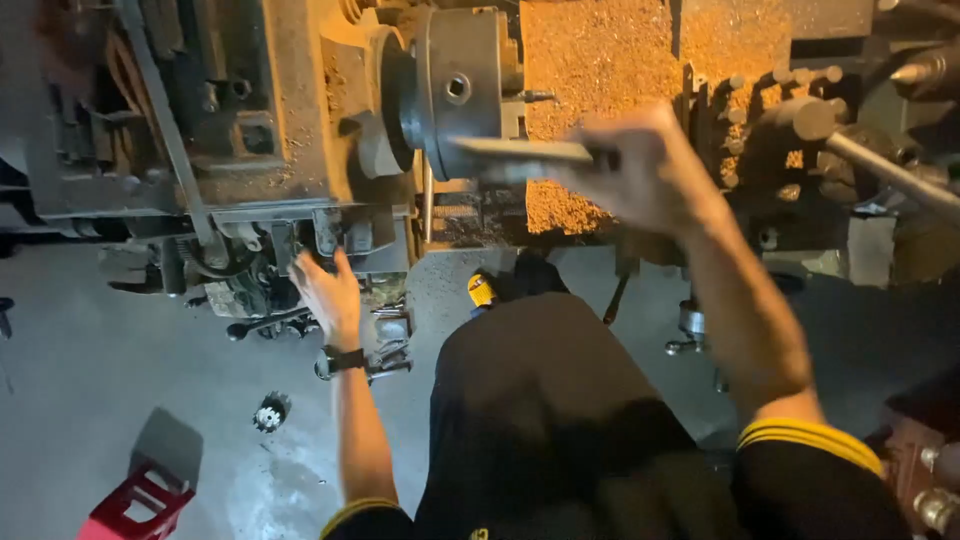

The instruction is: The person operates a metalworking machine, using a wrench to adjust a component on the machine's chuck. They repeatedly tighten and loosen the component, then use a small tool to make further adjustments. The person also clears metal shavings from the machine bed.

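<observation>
My right hand (640, 170) is raised in front of a metal lathe and grips a flat grey metal bar (520, 155), blurred by motion, just below the round chuck (455, 85). My left hand (328, 295), with a dark watch on the wrist, reaches down to the lathe's lower left side near levers and dark handles (265, 322); its fingers are spread and whether it touches anything is unclear. My dark trousers fill the lower middle.
Rusty-coloured chips cover the lathe bed (600, 60). The tool post with bolts (770, 110) and a long handle (890, 170) stand at right. On the grey floor lie a small gear-like part (270, 412) and a red stool (140, 500).
</observation>
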